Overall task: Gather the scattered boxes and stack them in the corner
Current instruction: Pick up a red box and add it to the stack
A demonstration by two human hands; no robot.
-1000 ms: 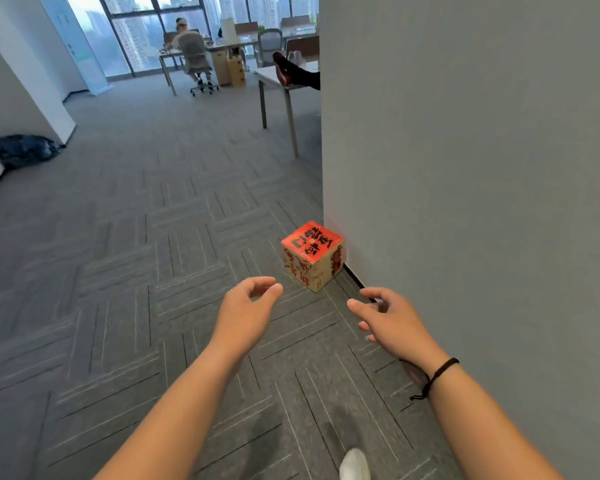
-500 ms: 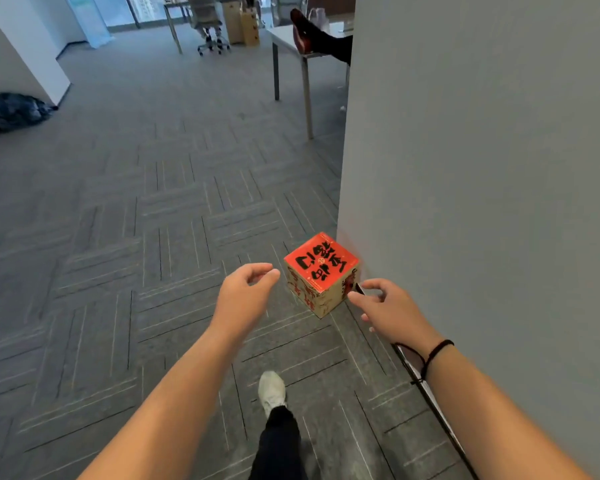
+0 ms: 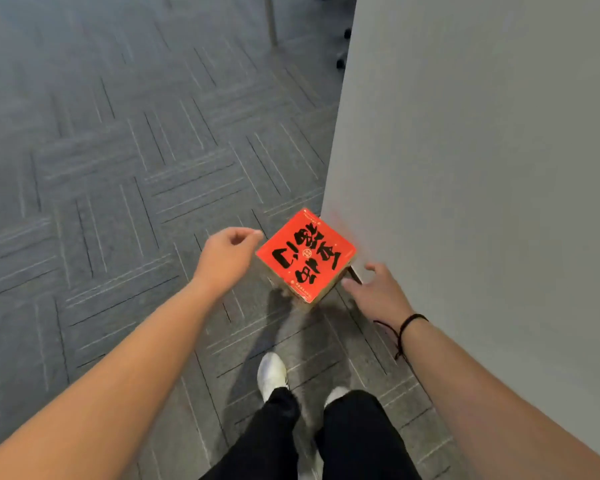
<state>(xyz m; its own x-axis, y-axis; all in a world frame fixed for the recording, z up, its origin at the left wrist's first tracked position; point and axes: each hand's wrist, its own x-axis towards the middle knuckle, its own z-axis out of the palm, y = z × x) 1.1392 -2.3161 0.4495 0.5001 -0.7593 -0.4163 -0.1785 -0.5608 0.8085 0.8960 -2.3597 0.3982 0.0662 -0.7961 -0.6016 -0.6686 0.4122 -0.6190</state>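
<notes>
Your left hand (image 3: 226, 259) and right hand (image 3: 378, 295) flank a single box (image 3: 305, 255) on the grey carpet (image 3: 118, 174), viewed from above. The box has a red top printed with black characters and tan cardboard sides; it stands on the floor with one corner turned toward you, and its right corner lies against or just beside the base of the pale wall (image 3: 482, 168) that fills the right of the scene. Your left hand hangs just left of the box; its fingers (image 3: 248, 233) are loosely curled, their tips close to the box's left corner, and they hold nothing. Whether those tips touch the cardboard cannot be told. Your right hand lies near the box's near-right edge, between box and wall, fingers spread and relaxed, the thumb pointing toward the box; it grips nothing. A dark cord bracelet (image 3: 407, 323) circles your right wrist. Nearer to you, two white shoes (image 3: 271, 374) and dark trouser legs (image 3: 326, 438) stand on the carpet. At the far edge, a table leg (image 3: 270, 19) and chair castors (image 3: 342, 62) show.
</notes>
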